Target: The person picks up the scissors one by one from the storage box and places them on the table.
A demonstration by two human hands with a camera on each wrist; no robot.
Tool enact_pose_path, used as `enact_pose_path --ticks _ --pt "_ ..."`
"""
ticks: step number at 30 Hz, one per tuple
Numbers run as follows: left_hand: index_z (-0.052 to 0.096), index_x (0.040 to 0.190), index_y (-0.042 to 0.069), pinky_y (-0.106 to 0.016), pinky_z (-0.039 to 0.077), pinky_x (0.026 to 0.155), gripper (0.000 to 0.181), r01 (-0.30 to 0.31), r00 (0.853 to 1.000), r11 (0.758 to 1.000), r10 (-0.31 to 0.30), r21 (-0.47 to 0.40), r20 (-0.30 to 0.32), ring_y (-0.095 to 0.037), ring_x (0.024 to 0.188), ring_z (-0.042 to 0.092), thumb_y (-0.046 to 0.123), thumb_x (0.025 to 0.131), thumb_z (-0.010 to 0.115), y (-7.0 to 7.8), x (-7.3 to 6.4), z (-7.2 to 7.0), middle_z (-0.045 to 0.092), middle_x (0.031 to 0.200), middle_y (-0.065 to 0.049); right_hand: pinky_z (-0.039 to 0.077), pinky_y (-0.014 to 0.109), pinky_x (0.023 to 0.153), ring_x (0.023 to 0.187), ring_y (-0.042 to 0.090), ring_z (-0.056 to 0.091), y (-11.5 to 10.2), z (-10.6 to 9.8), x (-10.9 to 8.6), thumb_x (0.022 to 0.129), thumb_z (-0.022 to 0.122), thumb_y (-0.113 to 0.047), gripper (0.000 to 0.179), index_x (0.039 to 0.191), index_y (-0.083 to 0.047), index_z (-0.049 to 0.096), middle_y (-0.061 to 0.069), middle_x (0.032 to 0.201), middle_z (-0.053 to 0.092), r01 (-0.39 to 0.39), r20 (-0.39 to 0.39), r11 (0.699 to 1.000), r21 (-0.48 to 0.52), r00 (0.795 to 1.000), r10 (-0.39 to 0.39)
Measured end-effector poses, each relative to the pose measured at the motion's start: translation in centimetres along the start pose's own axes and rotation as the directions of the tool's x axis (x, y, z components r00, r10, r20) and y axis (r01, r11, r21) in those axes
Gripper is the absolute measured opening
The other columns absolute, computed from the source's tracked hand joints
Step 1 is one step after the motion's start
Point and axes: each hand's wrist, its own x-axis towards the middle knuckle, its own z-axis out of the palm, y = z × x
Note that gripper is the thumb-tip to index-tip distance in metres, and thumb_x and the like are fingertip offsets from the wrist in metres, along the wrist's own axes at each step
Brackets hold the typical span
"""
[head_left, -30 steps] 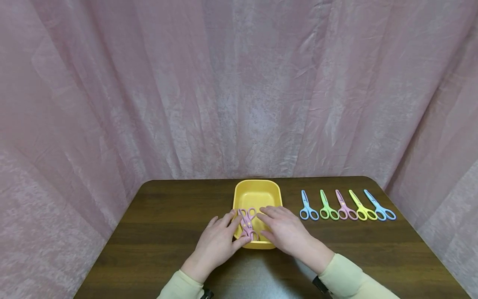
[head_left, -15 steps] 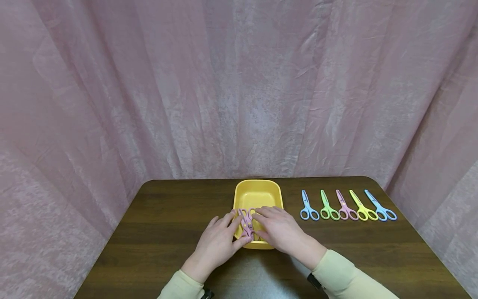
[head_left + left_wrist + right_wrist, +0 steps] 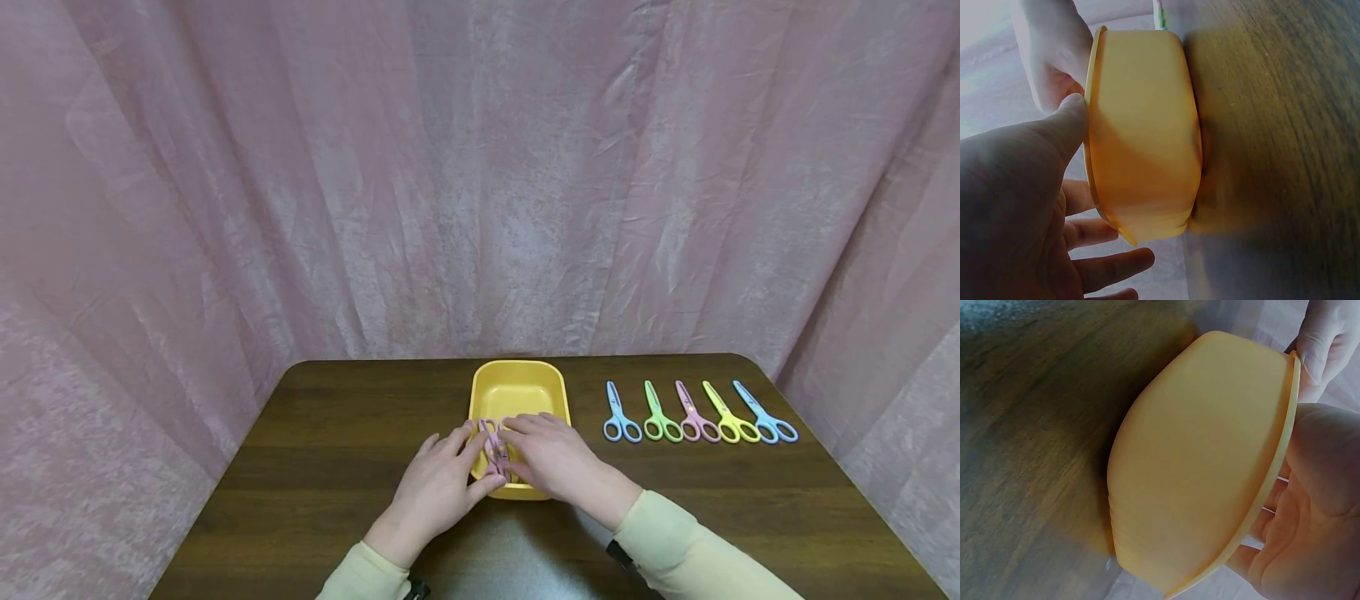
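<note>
A yellow plastic tub [image 3: 517,372] stands on the table with pink scissors [image 3: 492,451] inside, along its left side. More than one pair seems to overlap there, partly covered by my fingers. My left hand [image 3: 435,492] spans the tub's near left corner, thumb on the near rim and fingers spread at the left rim. In the left wrist view these fingers look mostly straight. My right hand [image 3: 562,458] reaches over the right side into the tub, its fingertips and thumb right at the scissors' loops. Whether it pinches them I cannot tell.
To the right lies a row of scissors on the brown table [image 3: 360,417]: small blue scissors [image 3: 615,410], green scissors [image 3: 654,410], mauve scissors [image 3: 688,408], yellow scissors [image 3: 722,408] and larger blue scissors [image 3: 756,408], blades pointing away. A pink curtain [image 3: 480,167] hangs behind the table.
My right hand has moved left inside the tub, closer to my left hand, and the pink scissors look more tightly together. My left hand has stayed in place.
</note>
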Motion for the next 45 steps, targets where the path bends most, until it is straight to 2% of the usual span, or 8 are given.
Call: enact_pose_path --ticks 10,16,19,25,28,32,37,45 --pt "0.063 0.157 0.008 -0.065 0.05 0.112 0.074 0.001 1.0 1.0 -0.001 -0.014 0.002 -0.033 0.131 0.068 0.061 0.105 0.068 0.0 0.2 0.0 0.063 0.151 -0.017 0.056 0.05 0.107 0.126 0.027 0.07 0.1 0.2 1.2 0.1 0.083 -0.03 0.037 0.13 -0.01 0.078 0.008 0.133 0.075 0.043 0.051 0.998 0.035 0.998 -0.044" --pt "0.064 0.154 0.005 -0.065 0.049 0.113 0.074 0.009 1.0 1.0 -0.009 -0.013 0.014 -0.032 0.133 0.067 0.06 0.105 0.067 0.1 0.2 0.0 0.063 0.151 -0.018 0.055 0.049 0.107 0.126 0.025 0.069 0.1 0.5 1.9 0.101 0.081 -0.028 0.021 0.118 -0.016 0.077 0.004 0.132 0.073 0.071 0.104 0.996 0.053 0.992 -0.076" --pt "0.063 0.155 0.006 -0.065 0.048 0.114 0.074 0.019 0.999 1.0 -0.018 -0.016 0.03 -0.034 0.131 0.068 0.061 0.106 0.067 0.0 0.2 0.0 0.062 0.153 -0.017 0.055 0.048 0.106 0.123 0.023 0.07 0.1 0.6 2.1 0.101 0.082 -0.027 0.022 0.119 -0.017 0.076 0.001 0.13 0.074 0.084 0.113 0.996 0.036 0.99 -0.088" --pt "0.06 0.159 0.008 -0.066 0.048 0.114 0.076 0.023 0.999 0.999 -0.022 -0.029 0.037 -0.036 0.126 0.07 0.061 0.105 0.067 0.0 0.2 0.1 0.061 0.154 -0.015 0.057 0.044 0.098 0.11 0.02 0.07 0.3 0.7 2.2 0.095 0.087 -0.026 0.018 0.104 -0.018 0.074 -0.002 0.116 0.073 0.104 0.122 0.994 0.037 0.987 -0.108" --pt "0.06 0.16 0.009 -0.067 0.047 0.114 0.076 0.025 0.999 0.999 -0.024 -0.035 0.037 -0.036 0.126 0.07 0.061 0.105 0.067 0.0 0.3 0.1 0.061 0.154 -0.015 0.057 0.042 0.096 0.107 0.019 0.069 0.4 0.8 2.3 0.094 0.088 -0.026 0.017 0.102 -0.018 0.075 -0.004 0.112 0.072 0.105 0.137 0.993 0.044 0.984 -0.111" --pt "0.06 0.159 0.009 -0.067 0.047 0.114 0.075 0.026 0.999 0.999 -0.025 -0.035 0.035 -0.037 0.126 0.07 0.062 0.105 0.066 0.0 0.2 0.1 0.061 0.154 -0.015 0.057 0.041 0.094 0.108 0.018 0.069 0.4 1.0 2.4 0.094 0.088 -0.027 0.018 0.104 -0.019 0.074 -0.006 0.107 0.07 0.103 0.164 0.993 0.05 0.98 -0.11" --pt "0.063 0.157 0.009 -0.066 0.049 0.113 0.074 0.015 1.0 0.999 -0.014 -0.033 0.019 -0.037 0.124 0.071 0.061 0.105 0.067 0.0 0.2 0.0 0.063 0.151 -0.016 0.057 0.042 0.095 0.117 0.017 0.071 0.4 1.2 2.5 0.095 0.088 -0.027 0.02 0.109 -0.019 0.076 -0.006 0.11 0.07 0.103 0.178 0.993 0.055 0.978 -0.112" --pt "0.063 0.157 0.009 -0.065 0.048 0.113 0.071 0.021 1.0 0.999 -0.02 -0.035 0.023 -0.036 0.124 0.071 0.059 0.106 0.068 0.0 0.2 -0.2 0.063 0.151 -0.016 0.057 0.042 0.093 0.103 0.014 0.068 0.4 1.3 2.4 0.094 0.089 -0.027 0.02 0.106 -0.019 0.076 -0.007 0.103 0.066 0.107 0.18 0.992 0.072 0.976 -0.119"
